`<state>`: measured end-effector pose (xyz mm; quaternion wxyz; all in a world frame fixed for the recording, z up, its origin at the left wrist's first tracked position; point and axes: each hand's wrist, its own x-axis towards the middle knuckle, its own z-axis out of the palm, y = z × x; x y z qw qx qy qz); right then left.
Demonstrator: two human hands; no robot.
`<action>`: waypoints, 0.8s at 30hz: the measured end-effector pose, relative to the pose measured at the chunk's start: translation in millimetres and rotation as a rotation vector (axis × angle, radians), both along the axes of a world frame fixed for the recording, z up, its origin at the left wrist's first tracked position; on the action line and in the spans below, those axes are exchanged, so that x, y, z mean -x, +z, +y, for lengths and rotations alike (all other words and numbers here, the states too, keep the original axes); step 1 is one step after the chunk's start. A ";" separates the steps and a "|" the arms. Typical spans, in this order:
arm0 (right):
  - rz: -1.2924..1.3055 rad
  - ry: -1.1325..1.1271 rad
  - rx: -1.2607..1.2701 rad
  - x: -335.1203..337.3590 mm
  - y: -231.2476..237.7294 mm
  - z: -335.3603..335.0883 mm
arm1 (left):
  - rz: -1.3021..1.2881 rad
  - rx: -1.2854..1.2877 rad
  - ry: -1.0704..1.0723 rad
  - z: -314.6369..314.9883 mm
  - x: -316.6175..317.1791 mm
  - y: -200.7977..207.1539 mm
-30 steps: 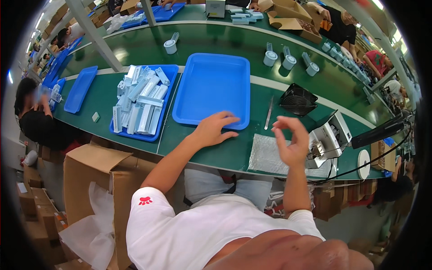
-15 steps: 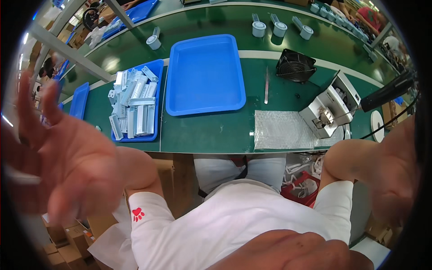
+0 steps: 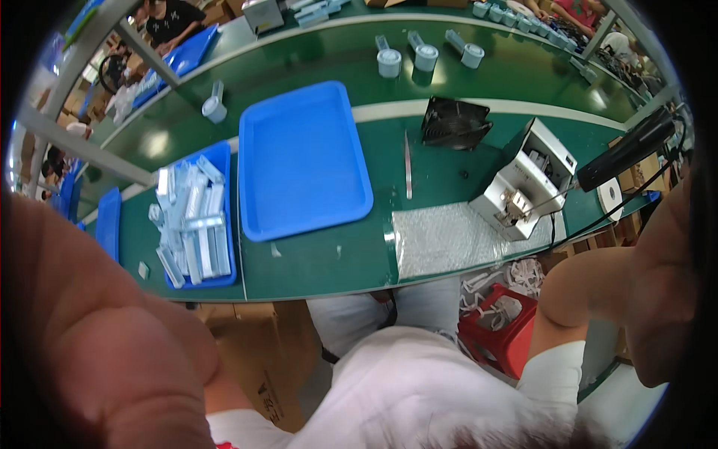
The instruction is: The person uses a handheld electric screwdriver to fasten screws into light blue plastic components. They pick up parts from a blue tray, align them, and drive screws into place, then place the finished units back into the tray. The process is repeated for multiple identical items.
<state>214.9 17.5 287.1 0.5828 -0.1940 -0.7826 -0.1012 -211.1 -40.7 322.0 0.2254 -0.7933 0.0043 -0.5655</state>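
Note:
My left hand [image 3: 112,352] is raised very close on the left side. It looks large and blurred, and its fingers are hidden past the picture's rim. At the right rim, my right hand [image 3: 662,314] is also raised close, in shadow and partly cut off; how its fingers lie does not show. Neither hand touches anything on the green bench [image 3: 314,269]. Nearest the left hand stands a blue tray [image 3: 228,217] heaped with pale blue, elongated plastic parts [image 3: 198,224]. A white machine [image 3: 523,183] with a metal mechanism is nearest the right hand.
A larger blue tray [image 3: 307,165] lies mid-bench. Right of it are tweezers [image 3: 408,168], a black fan [image 3: 455,123] and a bubble-wrap sheet [image 3: 437,239]. A black-handled tool [image 3: 624,153] points at the machine. Pale blue scoop-shaped parts [image 3: 425,57] stand beyond. A red stool [image 3: 508,329] is below.
The view has shifted, so the bench appears lower and further left. My left hand, its fingers spread before, now looms nearer with the fingers out of sight. The right hand remains raised at the rim.

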 end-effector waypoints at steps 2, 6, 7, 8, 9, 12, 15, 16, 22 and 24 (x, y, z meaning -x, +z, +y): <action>0.020 -0.038 0.011 -8.3 8.1 5.0 | 0.019 0.000 -0.010 4.9 -3.4 9.3; 0.015 -0.101 0.016 -12.3 31.8 3.6 | 0.012 -0.053 -0.043 7.2 -1.6 26.5; 0.024 -0.111 0.024 -18.1 35.1 1.0 | 0.017 -0.054 -0.047 3.1 -3.5 30.9; 0.030 -0.118 0.029 -19.2 38.7 1.2 | 0.021 -0.058 -0.055 2.7 -5.0 36.9; 0.036 -0.127 0.029 -21.6 44.2 1.0 | 0.023 -0.063 -0.064 3.1 -5.9 43.6; 0.057 -0.138 0.033 -31.5 40.6 -0.9 | 0.038 -0.070 -0.055 -6.1 -8.2 44.3; 0.082 -0.150 0.034 -43.3 35.7 -3.6 | 0.058 -0.072 -0.045 -16.6 -12.6 40.0; 0.075 -0.157 0.041 -41.2 30.5 -2.5 | 0.054 -0.072 -0.041 -18.7 -11.4 33.9; 0.058 -0.164 0.067 -39.4 9.6 2.0 | 0.037 -0.079 -0.018 -24.6 -2.1 3.4; 0.059 -0.160 0.084 -39.3 6.0 5.5 | 0.040 -0.074 0.006 -28.1 -2.7 -1.7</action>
